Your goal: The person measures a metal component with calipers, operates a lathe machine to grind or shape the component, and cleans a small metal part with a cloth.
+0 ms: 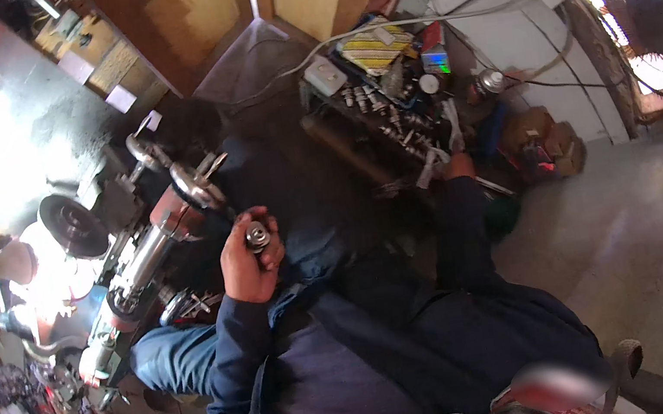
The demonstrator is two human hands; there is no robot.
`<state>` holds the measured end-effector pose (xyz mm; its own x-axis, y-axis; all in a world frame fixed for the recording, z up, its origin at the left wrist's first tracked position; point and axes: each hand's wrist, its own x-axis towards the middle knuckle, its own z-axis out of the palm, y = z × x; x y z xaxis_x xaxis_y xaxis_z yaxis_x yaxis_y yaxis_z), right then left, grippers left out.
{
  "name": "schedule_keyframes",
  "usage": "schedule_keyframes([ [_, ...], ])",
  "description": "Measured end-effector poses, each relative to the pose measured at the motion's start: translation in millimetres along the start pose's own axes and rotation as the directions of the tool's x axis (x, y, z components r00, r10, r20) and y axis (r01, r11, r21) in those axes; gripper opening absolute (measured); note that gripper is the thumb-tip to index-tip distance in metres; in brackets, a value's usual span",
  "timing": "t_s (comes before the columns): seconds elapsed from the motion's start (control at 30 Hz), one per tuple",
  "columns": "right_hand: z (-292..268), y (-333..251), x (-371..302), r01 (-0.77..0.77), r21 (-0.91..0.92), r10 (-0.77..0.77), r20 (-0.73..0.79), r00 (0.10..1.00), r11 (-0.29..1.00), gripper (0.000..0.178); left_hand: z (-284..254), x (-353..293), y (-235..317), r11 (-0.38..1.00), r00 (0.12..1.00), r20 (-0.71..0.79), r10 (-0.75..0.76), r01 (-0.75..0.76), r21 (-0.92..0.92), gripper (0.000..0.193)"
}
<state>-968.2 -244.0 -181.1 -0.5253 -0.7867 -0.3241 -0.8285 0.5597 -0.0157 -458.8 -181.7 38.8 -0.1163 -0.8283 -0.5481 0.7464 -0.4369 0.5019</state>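
In front of my body my left hand [248, 266] is closed around a small round metal part [257, 236], whose shiny, ringed end faces up. Close by on the left is a lathe-like machine [149, 257] with a bright metal cylinder and a curved handle [195, 186]. My right hand [457, 167] reaches out to the right, at the near edge of a tool tray [342, 122] holding several small metal fittings [388, 114]. Whitish strips of cloth or paper [431, 166] lie beside its fingers. Those fingers are mostly hidden, so any grip there is unclear.
A yellow striped packet [375, 49] and a white box [324, 75] sit at the tray's far end. A pale cable [406, 22] crosses above. Cardboard boxes [544, 138] stand right of the tray. A fan [654, 17] is far right, and a cluttered bench [54, 411] lies left.
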Motion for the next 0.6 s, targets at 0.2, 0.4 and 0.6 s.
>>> schedule_keyframes([
  [0.2, -111.5, -44.1, -38.0, 0.210, 0.107, -0.170, -0.298, 0.939, 0.972, 0.026, -4.7, -5.4, 12.7, 0.997, 1.000, 0.025, 0.005, -0.006, 0.080, 0.034],
  [0.4, -209.3, -128.8, -111.1, 0.480, 0.753, -0.112, -0.486, 0.867, 0.451, 0.040, -1.0, -2.8, 17.2, 0.988, 0.976, 0.180, 0.121, -0.136, 0.074, 0.037],
  [0.6, -219.8, -247.5, -252.3, 0.802, 0.597, -0.764, -0.507, 0.400, 0.023, 0.029, -11.5, -8.5, 28.8, 0.963, 0.936, 0.288, 0.201, -0.242, 0.117, 0.036],
])
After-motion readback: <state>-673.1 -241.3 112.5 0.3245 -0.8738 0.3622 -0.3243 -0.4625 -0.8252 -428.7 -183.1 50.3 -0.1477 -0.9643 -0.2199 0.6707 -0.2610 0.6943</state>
